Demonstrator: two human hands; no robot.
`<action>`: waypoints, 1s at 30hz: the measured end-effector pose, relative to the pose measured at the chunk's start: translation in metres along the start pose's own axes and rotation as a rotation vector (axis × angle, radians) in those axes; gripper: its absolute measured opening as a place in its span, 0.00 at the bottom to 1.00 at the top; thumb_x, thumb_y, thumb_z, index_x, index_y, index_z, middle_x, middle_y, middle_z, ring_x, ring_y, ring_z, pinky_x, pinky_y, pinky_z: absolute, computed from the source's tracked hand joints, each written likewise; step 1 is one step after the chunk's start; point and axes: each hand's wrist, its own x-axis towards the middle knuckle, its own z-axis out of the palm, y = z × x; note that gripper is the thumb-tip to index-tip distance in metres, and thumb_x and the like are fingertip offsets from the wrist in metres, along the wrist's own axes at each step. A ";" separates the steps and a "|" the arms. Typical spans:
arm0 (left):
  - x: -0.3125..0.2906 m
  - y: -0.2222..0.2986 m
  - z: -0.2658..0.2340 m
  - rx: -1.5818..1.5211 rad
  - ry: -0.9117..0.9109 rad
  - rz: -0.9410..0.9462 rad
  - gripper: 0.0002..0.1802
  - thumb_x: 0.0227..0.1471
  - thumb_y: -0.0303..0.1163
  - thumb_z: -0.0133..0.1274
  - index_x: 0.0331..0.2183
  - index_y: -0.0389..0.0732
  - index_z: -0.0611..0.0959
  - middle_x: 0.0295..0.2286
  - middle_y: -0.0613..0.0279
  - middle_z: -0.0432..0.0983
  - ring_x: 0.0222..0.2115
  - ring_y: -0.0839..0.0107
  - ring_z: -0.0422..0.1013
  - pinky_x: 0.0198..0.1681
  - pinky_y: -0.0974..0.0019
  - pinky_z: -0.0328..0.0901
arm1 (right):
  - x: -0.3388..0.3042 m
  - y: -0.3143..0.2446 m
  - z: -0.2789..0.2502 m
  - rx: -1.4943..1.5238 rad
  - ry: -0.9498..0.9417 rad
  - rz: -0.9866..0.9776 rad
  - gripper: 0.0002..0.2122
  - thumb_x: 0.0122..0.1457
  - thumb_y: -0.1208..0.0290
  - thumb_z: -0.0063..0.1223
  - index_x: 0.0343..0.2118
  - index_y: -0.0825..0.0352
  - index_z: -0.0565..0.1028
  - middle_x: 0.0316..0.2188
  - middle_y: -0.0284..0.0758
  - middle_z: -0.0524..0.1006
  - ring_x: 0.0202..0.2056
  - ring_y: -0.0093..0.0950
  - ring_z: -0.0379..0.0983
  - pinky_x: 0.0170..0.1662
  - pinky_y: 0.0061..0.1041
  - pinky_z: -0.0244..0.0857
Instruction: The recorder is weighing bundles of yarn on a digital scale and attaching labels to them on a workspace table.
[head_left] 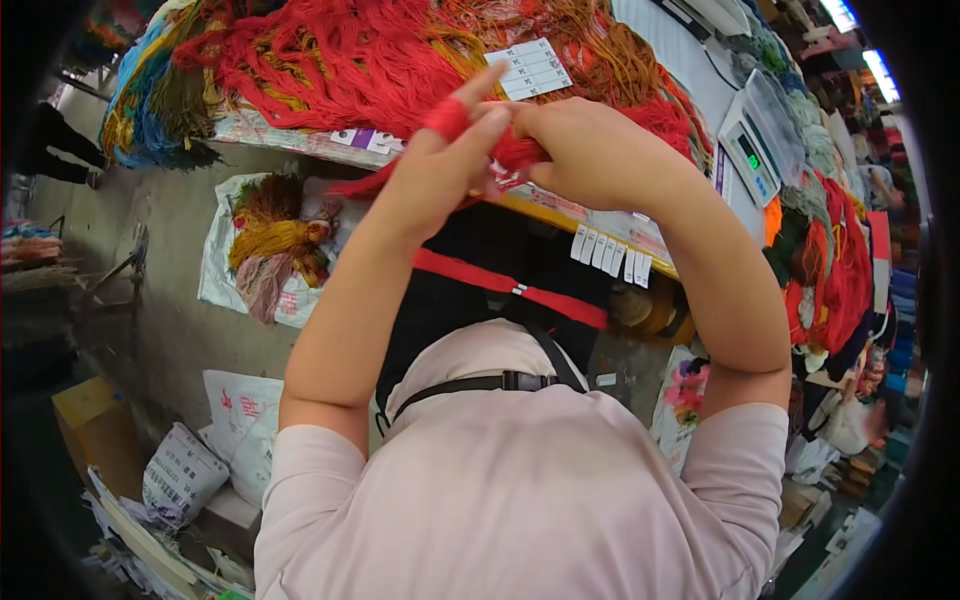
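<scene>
Above the near edge of the table, my left hand (440,165) has red yarn (447,118) looped around its raised fingers. Close against it, my right hand (585,150) bends inward with curled fingers. A bunch of the same red yarn shows between the two hands, and both seem to grip it; the exact fingertip contact is partly hidden and slightly blurred. Loose strands trail down to the left of my left wrist. Just beyond the hands, a white label sheet (535,72) lies on a large heap of red yarn (330,75) mixed with mustard and brown.
A digital scale (752,145) stands at the right of the table. White tags (610,253) hang from the table's front edge. A red band (510,288) crosses my dark lap. Yarn bundles (275,240) lie on a white sack at the left, and a cardboard box (95,425) is lower left.
</scene>
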 end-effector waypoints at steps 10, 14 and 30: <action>0.019 -0.017 0.060 0.112 -0.161 -0.259 0.13 0.58 0.39 0.49 0.28 0.39 0.78 0.15 0.75 0.62 0.14 0.85 0.55 0.17 0.78 0.49 | -0.073 0.039 0.058 0.759 0.583 0.187 0.08 0.57 0.75 0.49 0.37 0.69 0.66 0.26 0.38 0.72 0.30 0.27 0.70 0.35 0.25 0.64; 0.021 -0.041 0.053 0.260 -0.061 -0.078 0.09 0.56 0.32 0.50 0.29 0.37 0.79 0.17 0.73 0.68 0.16 0.85 0.60 0.18 0.78 0.52 | -0.132 0.089 0.136 0.799 1.061 0.513 0.09 0.56 0.72 0.54 0.34 0.70 0.68 0.25 0.32 0.73 0.31 0.20 0.70 0.35 0.22 0.66; 0.008 -0.048 0.059 0.229 -0.149 -0.155 0.06 0.55 0.29 0.49 0.35 0.38 0.75 0.23 0.62 0.75 0.13 0.86 0.54 0.16 0.79 0.49 | -0.143 0.042 0.157 1.588 1.018 0.520 0.03 0.54 0.74 0.55 0.27 0.67 0.76 0.19 0.22 0.69 0.22 0.12 0.59 0.27 0.13 0.52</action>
